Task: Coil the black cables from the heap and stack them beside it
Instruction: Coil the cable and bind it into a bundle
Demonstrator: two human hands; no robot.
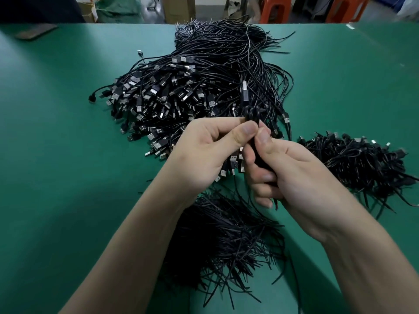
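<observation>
A big heap of black USB cables (192, 87) covers the middle of the green table (56, 132). Just in front of it, my two hands hold one coiled black cable (249, 114) upright, its silver plug sticking up. My left hand (204, 150) pinches the coil near its top between thumb and fingers. My right hand (294, 175) grips the coil's lower part, fingers curled round it. A stack of coiled cables (358, 164) lies to the right of the heap.
A pile of thin black ties (226, 241) lies near the front edge, between my forearms. A dark flat object (36, 31) sits at the far left corner. Cardboard boxes (179, 9) and orange stools (275, 9) stand beyond the table.
</observation>
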